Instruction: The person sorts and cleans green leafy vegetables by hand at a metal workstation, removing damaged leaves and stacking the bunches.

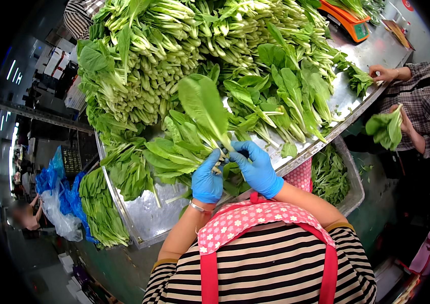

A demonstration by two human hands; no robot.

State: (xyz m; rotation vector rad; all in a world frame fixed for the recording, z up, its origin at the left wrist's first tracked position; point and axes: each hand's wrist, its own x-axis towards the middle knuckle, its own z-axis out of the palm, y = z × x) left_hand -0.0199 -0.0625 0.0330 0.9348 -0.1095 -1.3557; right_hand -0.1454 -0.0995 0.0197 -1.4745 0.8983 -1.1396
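Note:
Blue gloves cover both of my hands, which meet above the near edge of a metal table. My left hand is closed around the stem ends of a bunch of leafy greens, whose leaves fan out to the left. Between the fingers of my right hand is the pale stalk of one large green leaf, standing up over the bunch. Loose leafy greens lie on the table beyond my right hand. Fingers hide part of the stems.
A tall heap of stacked greens fills the table's far side. An orange scale stands at the back right. A co-worker at the right holds greens. A tub of leaves and blue plastic bags flank the table.

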